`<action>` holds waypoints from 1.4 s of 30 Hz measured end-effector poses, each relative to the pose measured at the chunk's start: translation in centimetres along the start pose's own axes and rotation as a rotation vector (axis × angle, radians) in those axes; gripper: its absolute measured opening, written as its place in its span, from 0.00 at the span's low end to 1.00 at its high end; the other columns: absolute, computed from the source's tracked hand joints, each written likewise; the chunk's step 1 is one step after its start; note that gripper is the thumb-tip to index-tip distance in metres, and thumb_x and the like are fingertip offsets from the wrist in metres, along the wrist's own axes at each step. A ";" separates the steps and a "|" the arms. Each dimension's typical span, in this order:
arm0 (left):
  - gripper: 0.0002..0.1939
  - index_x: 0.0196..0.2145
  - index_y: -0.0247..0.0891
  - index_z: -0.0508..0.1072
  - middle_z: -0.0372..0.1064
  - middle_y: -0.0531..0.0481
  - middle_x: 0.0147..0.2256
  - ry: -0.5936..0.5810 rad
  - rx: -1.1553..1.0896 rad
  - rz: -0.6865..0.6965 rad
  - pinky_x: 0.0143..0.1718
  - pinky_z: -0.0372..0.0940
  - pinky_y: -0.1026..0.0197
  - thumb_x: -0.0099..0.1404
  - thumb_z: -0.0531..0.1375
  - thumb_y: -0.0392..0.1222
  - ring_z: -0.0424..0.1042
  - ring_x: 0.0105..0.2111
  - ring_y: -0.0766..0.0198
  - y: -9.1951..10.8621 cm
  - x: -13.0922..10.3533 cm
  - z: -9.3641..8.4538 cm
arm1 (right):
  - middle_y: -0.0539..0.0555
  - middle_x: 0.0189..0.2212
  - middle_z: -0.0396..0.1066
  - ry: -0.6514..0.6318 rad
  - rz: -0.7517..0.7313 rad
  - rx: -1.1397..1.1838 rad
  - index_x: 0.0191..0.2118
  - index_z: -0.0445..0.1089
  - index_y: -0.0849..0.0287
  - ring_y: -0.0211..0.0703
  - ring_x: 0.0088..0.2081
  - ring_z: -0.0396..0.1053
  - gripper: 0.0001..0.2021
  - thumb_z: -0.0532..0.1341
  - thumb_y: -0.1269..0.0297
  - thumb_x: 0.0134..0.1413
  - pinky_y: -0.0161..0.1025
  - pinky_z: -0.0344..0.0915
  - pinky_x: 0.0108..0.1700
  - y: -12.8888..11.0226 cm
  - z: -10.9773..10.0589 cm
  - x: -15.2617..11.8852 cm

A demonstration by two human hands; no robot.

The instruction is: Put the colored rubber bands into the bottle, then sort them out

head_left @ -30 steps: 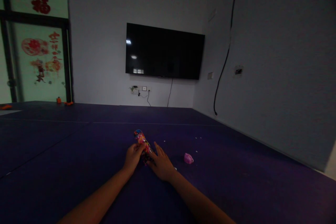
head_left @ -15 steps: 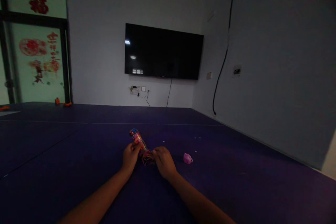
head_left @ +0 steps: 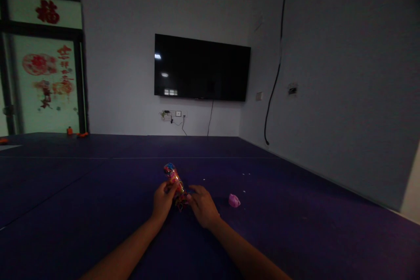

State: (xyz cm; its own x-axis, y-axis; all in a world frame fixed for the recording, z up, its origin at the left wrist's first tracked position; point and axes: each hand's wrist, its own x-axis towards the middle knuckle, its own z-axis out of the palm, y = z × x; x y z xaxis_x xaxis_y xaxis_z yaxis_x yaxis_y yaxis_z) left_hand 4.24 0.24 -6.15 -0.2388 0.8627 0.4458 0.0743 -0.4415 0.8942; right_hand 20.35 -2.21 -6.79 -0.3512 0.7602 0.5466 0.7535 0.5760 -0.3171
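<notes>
Gripping a shiny, colourful cylinder [head_left: 175,177].

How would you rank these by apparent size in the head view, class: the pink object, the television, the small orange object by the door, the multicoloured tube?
1. Television
2. Multicoloured tube, partly hidden by fingers
3. Pink object
4. Small orange object

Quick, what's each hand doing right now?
Left hand: closed, holding the tube.
Right hand: at the colorful bits; can't tell if it grips any.
</notes>
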 end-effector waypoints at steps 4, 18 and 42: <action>0.25 0.26 0.35 0.73 0.74 0.46 0.25 0.007 -0.055 -0.072 0.29 0.64 0.60 0.47 0.60 0.63 0.73 0.27 0.56 -0.1 0.1 -0.1 | 0.55 0.63 0.49 -0.051 -0.061 -0.076 0.55 0.64 0.48 0.52 0.60 0.51 0.19 0.47 0.56 0.62 0.51 0.52 0.57 -0.4 -0.1 -0.2; 0.24 0.23 0.34 0.75 0.75 0.45 0.25 0.009 -0.124 -0.124 0.29 0.63 0.60 0.46 0.62 0.61 0.72 0.27 0.57 -0.3 0.2 -0.1 | 0.56 0.66 0.34 -0.134 -0.038 -0.154 0.64 0.46 0.47 0.55 0.63 0.42 0.27 0.51 0.55 0.60 0.53 0.49 0.59 -0.5 0.1 -0.4; 0.25 0.24 0.33 0.75 0.73 0.46 0.23 -0.052 -0.080 -0.142 0.28 0.63 0.60 0.42 0.63 0.61 0.72 0.26 0.58 0.3 -0.1 0.1 | 0.60 0.65 0.40 -0.197 0.046 -0.119 0.63 0.47 0.47 0.55 0.63 0.44 0.28 0.51 0.49 0.58 0.57 0.44 0.59 -0.5 0.4 -0.2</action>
State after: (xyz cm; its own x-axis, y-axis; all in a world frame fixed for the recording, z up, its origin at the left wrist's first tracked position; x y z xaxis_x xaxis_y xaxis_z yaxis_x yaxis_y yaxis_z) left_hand 4.39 0.07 -5.97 -0.1905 0.9285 0.3189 -0.0346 -0.3310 0.9430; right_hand 19.77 -2.55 -7.07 -0.4077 0.8357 0.3680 0.8274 0.5086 -0.2384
